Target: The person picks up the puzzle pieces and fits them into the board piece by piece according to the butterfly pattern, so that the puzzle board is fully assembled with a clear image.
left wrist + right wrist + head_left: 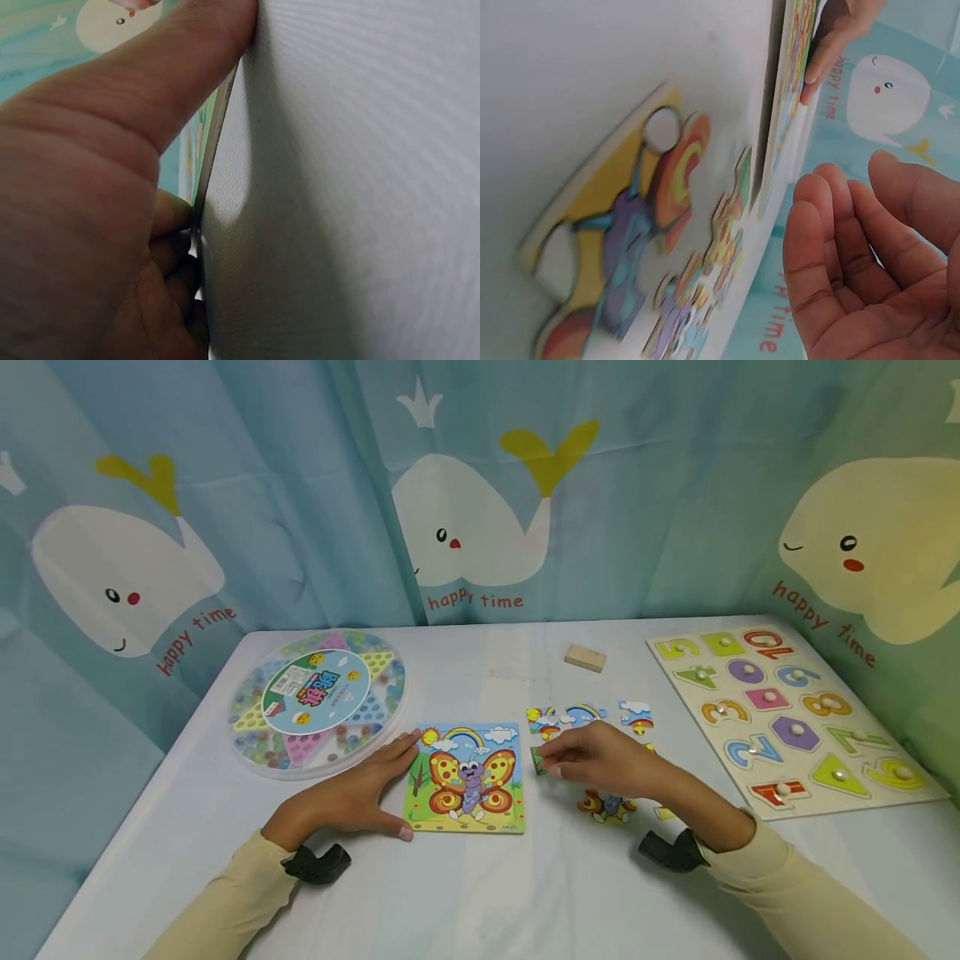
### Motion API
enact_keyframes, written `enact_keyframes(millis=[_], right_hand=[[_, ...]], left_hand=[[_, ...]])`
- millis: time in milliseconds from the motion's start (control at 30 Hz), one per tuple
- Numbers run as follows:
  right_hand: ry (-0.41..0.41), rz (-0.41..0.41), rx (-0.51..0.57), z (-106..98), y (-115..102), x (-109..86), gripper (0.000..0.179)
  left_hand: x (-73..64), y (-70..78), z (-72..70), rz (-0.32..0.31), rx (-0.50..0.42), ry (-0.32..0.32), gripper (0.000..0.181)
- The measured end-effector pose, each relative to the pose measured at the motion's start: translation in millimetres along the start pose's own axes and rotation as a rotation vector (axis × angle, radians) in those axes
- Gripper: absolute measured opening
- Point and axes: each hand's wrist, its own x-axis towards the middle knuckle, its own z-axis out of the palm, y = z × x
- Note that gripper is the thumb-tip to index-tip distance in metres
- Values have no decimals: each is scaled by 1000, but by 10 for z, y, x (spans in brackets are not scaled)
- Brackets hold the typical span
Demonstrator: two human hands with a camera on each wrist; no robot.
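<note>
One round game (316, 692), one number board (797, 768), one block (585, 657), one square picture board (465, 781) flat on table (480, 893): purple butterfly (472, 772), orange wings (444, 770), rainbow (467, 736). Left hand (360, 789) spread, fingers touching picture board; right hand (596, 760), fingers loosely curled, beside one green puzzle piece (537, 762).

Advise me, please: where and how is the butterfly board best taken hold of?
Probably by the middle of its near edge, from the person's side: the left hand rests along the left edge, and puzzle pieces lie beyond the right. The butterfly board is thin and lies flat, so tilting it first may help.
</note>
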Motion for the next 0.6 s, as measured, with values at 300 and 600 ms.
enact_keyframes(millis=[300, 600], right_hand=[[-9, 39, -20, -73, 67, -181, 26], [56, 32, -145, -147, 161, -355, 27]], left_hand=[[-2, -2, 1, -1, -4, 0, 116], [12, -1, -3, -4, -7, 1, 116]])
